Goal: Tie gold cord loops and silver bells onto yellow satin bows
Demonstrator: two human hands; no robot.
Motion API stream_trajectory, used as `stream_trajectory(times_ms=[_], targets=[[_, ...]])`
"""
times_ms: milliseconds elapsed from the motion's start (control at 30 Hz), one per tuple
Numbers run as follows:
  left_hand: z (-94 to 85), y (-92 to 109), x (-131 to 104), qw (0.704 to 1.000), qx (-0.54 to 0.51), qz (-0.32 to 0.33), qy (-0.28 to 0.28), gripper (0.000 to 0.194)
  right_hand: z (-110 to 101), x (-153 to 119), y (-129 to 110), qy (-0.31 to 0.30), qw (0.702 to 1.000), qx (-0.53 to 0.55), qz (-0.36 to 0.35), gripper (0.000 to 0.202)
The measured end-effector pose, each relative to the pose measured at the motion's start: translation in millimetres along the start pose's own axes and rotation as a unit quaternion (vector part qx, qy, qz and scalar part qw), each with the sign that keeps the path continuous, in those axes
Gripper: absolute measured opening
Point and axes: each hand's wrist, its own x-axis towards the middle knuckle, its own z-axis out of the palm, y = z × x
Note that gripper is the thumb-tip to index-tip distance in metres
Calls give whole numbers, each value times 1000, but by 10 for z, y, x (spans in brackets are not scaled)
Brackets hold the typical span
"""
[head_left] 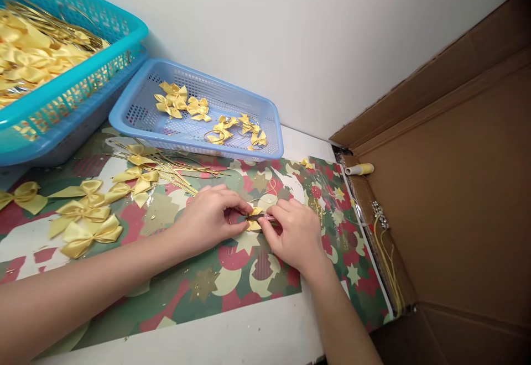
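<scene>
Low over the patterned sheet, my left hand [213,213] pinches a small yellow ribbon bow [254,224] between thumb and fingertips. From the other side, my right hand [296,235] grips a slim tool [265,217] with a dark tip and a pinkish handle; its exact kind is too small to make out. The tool's tip lies over the bow's middle, close to my left fingertips. A thin yellow cord [271,186] curls on the sheet just behind the bow. Several loose yellow bows [92,235] and a bundle of gold twist ties [174,172] lie left of my left hand.
A blue basket [199,141] holding several bows stands behind my hands. At far left, a turquoise basket [141,27] is heaped with bows and gold ties. Cardboard [452,171] walls the right side, with a yellow-and-white tube [360,170], silver beads [379,214] and yellow cords [388,265] along its ledge.
</scene>
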Motion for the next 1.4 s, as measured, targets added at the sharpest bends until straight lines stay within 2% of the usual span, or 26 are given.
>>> stream_trajectory(times_ms=[367,700,800,867,967,1067,1133,1233,1333,1400], targets=[[-4,20,9,1000,-7,-9,2,14,-12,0,-22,24,999,-20,-17,19],[4,19,10,1000,-5,-7,4,16,-5,11,-26,9,1000,-22,-17,23],[-22,55,-1,1000,-22,-8,9,17,-73,3,43,-3,1000,12,14,23],[-49,85,-13,998,-53,-13,28,18,-120,-9,116,7,996,72,54,21],[-80,111,-25,991,-96,-31,90,25,-105,-28,195,34,971,204,119,19],[-84,106,-19,987,-75,-33,141,30,33,-27,169,8,934,296,197,27],[-77,98,-12,988,-52,-26,146,31,148,-16,114,-29,920,322,222,31],[-70,87,-10,989,-39,-21,141,30,265,5,49,-42,903,366,222,18],[-73,72,-18,988,-51,-19,147,23,291,23,36,-9,853,475,218,14],[-79,73,-25,985,-108,-40,130,23,282,36,32,37,813,536,227,18]])
